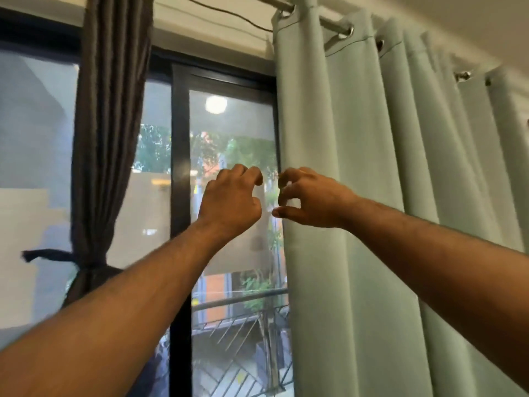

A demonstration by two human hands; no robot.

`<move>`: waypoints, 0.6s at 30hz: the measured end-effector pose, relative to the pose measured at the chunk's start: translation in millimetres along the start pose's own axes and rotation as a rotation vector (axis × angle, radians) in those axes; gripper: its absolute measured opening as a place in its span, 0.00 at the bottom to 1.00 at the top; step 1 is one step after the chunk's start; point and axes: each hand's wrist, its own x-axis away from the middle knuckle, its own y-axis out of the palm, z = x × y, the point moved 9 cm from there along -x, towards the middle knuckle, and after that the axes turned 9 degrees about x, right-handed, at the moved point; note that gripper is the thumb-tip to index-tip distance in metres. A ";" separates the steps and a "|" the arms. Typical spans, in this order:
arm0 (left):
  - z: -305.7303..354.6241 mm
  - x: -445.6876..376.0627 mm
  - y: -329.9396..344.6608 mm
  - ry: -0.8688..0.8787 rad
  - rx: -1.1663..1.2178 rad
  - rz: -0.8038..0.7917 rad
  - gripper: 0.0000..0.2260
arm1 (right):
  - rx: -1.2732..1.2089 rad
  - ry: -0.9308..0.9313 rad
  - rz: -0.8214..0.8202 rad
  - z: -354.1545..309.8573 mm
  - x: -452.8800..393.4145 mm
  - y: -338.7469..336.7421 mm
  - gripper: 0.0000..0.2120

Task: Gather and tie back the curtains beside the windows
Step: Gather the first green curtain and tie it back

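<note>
At the far left the dark curtain [108,124] hung in a tight bundle of narrow vertical pleats, cinched low by a dark tie [57,257] whose loose end stuck out sideways; judged from that, 1 of the 2 curtains was already done; its cloth looked heavy and matte. Beside it the black window frame [179,196] split hazy glass, with a metal balcony railing [237,316] beyond. In front of the glass the left hand [232,200] was raised with its fingers curled like a claw and nothing in them, apparently poised to gather cloth. Just beside it the right hand [307,197] reached the leading edge of the pale green curtain [372,210]; thumb and fingers curved towards a pinch, yet I cannot tell whether they held the hem. That curtain hung ungathered in broad, smooth folds from metal eyelets on a silver rod [329,22], running off to the right; gathering it seemed the step in hand.
</note>
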 end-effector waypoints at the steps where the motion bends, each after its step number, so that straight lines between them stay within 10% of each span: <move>1: 8.7 -10.3 6.2 -0.003 0.009 0.005 0.15 | 0.035 0.001 -0.009 15.6 5.2 -4.2 0.18; 18: 46.4 -194.1 127.0 -0.180 0.359 0.131 0.19 | 0.342 0.032 0.052 230.7 -19.2 20.6 0.14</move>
